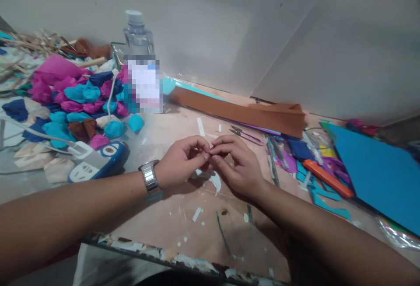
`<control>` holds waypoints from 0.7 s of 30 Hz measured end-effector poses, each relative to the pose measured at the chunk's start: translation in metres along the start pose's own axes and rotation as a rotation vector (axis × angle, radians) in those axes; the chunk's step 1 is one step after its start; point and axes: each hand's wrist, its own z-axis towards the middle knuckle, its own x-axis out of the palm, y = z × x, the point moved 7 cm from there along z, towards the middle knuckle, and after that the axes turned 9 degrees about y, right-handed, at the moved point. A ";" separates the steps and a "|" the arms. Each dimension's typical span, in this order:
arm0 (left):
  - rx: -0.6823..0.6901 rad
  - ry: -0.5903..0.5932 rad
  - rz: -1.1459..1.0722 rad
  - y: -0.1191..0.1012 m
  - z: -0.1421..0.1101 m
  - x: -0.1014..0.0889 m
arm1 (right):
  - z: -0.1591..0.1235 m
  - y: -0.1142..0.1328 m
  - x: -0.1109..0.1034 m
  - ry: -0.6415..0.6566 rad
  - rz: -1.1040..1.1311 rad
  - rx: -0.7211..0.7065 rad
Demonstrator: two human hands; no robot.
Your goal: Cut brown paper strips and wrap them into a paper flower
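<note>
Nearest: table edge [157, 253], ragged with paper, running below both hands. White strip [196, 214], one, lying nearer the body than the hands.

Hands, two: left hand [179, 161] and right hand [241, 163], fingertips meeting; whether either pinch is fully closed, or gripping something tiny, cannot be told. Curved white scrap [215, 183], lying on the table just under the fingertips. Hazards, as judged: a sleight of fingertip pressure could be dropping or creasing any tiny piece; a low wrist could be dragging the scrap.

Right of the right hand: orange cutter [328, 179], blade state unclear; a reaching forearm could be knocking it.

Left of the left hand: blue-and-white device [98, 163], its cord risking a snag.

Beyond the hands: pink-handled snips [247, 136], brown strip [236, 111], bottle [139, 36], standing farthest.
</note>
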 end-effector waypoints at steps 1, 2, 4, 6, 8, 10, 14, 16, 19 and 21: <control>0.002 0.000 0.008 0.000 -0.001 0.000 | 0.000 0.000 -0.001 -0.010 -0.004 0.001; 0.009 -0.001 0.019 -0.001 -0.001 0.000 | 0.000 0.000 -0.001 -0.020 -0.007 0.001; 0.025 -0.003 0.066 -0.002 -0.002 0.001 | 0.000 0.000 -0.003 -0.034 -0.006 0.004; 0.052 -0.021 0.131 -0.004 -0.004 0.000 | 0.001 0.001 -0.003 -0.038 0.000 0.007; 0.085 -0.049 0.185 -0.006 -0.005 -0.002 | 0.001 0.001 -0.004 -0.036 0.005 0.010; 0.112 -0.060 0.208 -0.008 -0.005 -0.003 | 0.000 0.001 -0.004 -0.032 0.011 0.006; 0.148 -0.052 0.236 -0.011 -0.005 -0.003 | -0.002 0.000 -0.003 -0.021 0.027 0.009; 0.174 -0.047 0.259 -0.013 -0.005 -0.002 | -0.002 -0.001 -0.003 -0.013 0.037 0.015; 0.207 -0.038 0.320 -0.016 -0.006 -0.002 | -0.001 0.000 -0.001 0.018 0.066 0.006; 0.209 -0.037 0.347 -0.017 -0.007 -0.001 | -0.001 -0.001 0.001 0.043 0.093 0.011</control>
